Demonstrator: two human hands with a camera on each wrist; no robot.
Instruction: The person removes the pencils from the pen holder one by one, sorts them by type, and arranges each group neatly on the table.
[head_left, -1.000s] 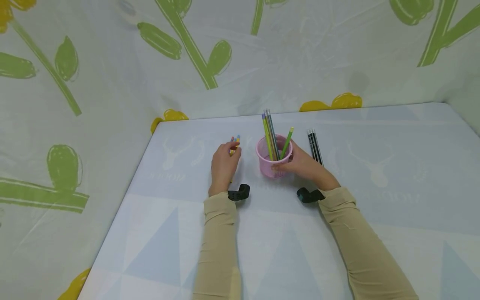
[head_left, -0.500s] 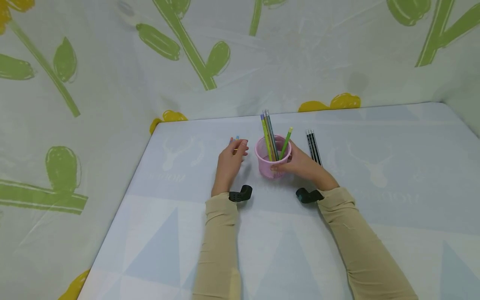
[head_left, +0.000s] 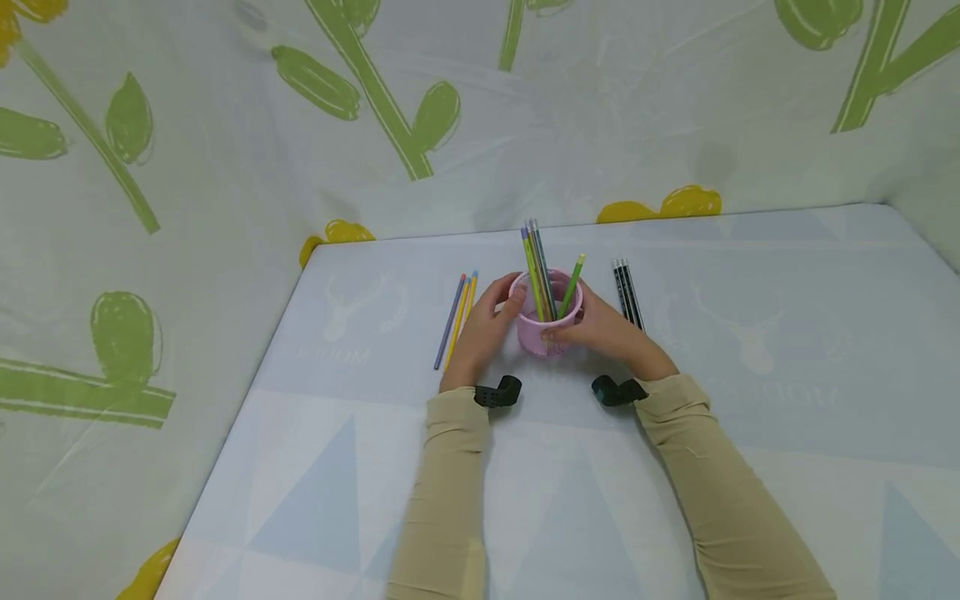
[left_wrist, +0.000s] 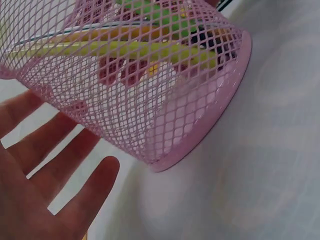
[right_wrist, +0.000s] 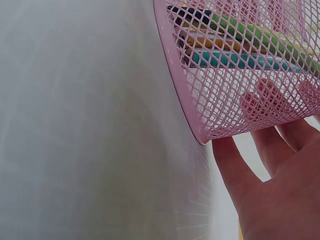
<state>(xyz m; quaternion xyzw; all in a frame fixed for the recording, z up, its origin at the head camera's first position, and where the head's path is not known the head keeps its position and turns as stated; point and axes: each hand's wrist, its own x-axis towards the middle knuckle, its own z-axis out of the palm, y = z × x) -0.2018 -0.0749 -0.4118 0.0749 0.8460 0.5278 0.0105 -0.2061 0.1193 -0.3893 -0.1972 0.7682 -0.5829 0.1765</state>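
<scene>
A pink mesh pencil cup stands upright on the table, several pencils leaning inside it, a green pencil among them. My right hand grips its right side, thumb in front; through the mesh in the right wrist view, fingertips show on its far side. My left hand is at the cup's left side, thumb by the rim. In the left wrist view its fingers are spread and fairly straight against the mesh, the little finger apart from it.
Left of the cup lie three pencils, purple and yellow, partly covered by the left hand. Beyond the right hand are several black pencils. The table's far edge meets a wall covering with leaf prints.
My left hand has left the yellow and purple pencils, moving right to the cup's side. The right hand keeps its grip, and the cup has stayed in place.
</scene>
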